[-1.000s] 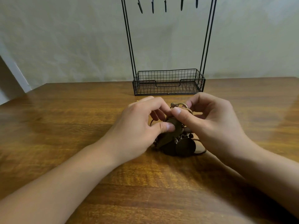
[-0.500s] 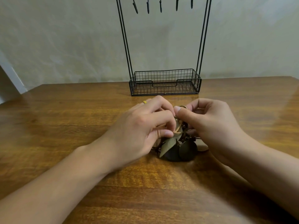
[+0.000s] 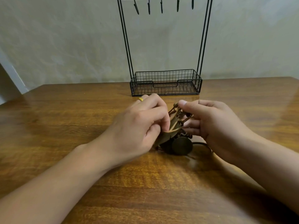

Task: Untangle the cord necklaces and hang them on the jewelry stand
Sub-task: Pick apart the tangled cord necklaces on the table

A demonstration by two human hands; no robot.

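Head view, centre frame: tangled cord necklaces, brown cords, small beads, leaf-shaped piece and round dark disc pendant, bunched on glossy wood-grain table. Left hand, yellow ring, fingers curled pinching the leaf and cords. Right hand curled, thumb and fingers pinching cords at bundle top. Black wire jewelry stand, mesh basket base, thin uprights, hooks at top edge, stands just behind hands. Bare table left, right and front.

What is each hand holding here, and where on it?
Both grip the tangled necklaces: left hand pinches the leaf pendant, right hand the cords near the top.
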